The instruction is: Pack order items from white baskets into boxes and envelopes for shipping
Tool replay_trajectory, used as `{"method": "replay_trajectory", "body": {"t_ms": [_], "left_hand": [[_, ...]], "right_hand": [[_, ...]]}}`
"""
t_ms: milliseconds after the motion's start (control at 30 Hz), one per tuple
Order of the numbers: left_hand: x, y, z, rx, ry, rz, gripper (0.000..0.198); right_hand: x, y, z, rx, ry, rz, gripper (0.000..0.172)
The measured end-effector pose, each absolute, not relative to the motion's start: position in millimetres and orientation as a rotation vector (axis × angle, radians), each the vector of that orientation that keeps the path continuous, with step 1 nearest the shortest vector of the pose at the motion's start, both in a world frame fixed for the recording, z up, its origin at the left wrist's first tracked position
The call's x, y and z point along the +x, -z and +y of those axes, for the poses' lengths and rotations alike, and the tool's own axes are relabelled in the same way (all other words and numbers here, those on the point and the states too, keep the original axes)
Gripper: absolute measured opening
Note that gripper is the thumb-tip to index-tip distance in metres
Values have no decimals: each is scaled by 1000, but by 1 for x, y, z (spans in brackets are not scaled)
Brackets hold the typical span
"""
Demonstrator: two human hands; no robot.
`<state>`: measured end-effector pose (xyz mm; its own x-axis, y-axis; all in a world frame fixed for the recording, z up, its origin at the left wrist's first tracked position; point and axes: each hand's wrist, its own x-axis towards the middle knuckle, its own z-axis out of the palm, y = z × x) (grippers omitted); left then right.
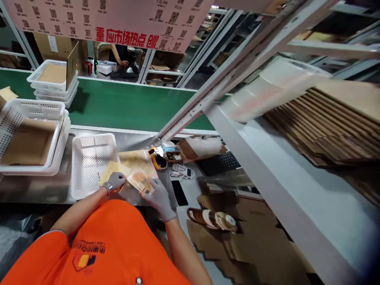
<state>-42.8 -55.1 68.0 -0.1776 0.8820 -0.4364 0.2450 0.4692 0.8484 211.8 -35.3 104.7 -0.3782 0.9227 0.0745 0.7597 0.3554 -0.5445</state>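
Note:
My right hand point(161, 196), in a grey glove, grips a small clear packet point(140, 181) with tan contents and a pale label by its right edge. Close to that packet's left edge is my left hand point(116, 180), also gloved, with a watch on the wrist. Its fingers are curled closed; what they pinch, if anything, is hidden. A pale yellow envelope point(110, 169) lies under the left hand, partly over the rim of a white perforated basket point(77, 168). Behind the hands lies a larger yellowish padded mailer point(134, 158) on the metal table.
Stacked white baskets point(56, 160) holding cardboard stand left. A green conveyor belt point(118, 109) runs behind. To the right are a tape dispenser point(160, 161), black phone point(179, 193), keyboard point(218, 163) and bottle point(208, 219). A slanted metal shelf point(267, 158) carries flat cardboard point(323, 118).

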Motion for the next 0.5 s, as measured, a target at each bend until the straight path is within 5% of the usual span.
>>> {"method": "replay_trajectory", "body": {"t_ms": [500], "left_hand": [[-38,-73,-66,1199,-880,1857,19]], "right_hand": [[205,-93,-55,-1444,-661,-2324,72]]}}
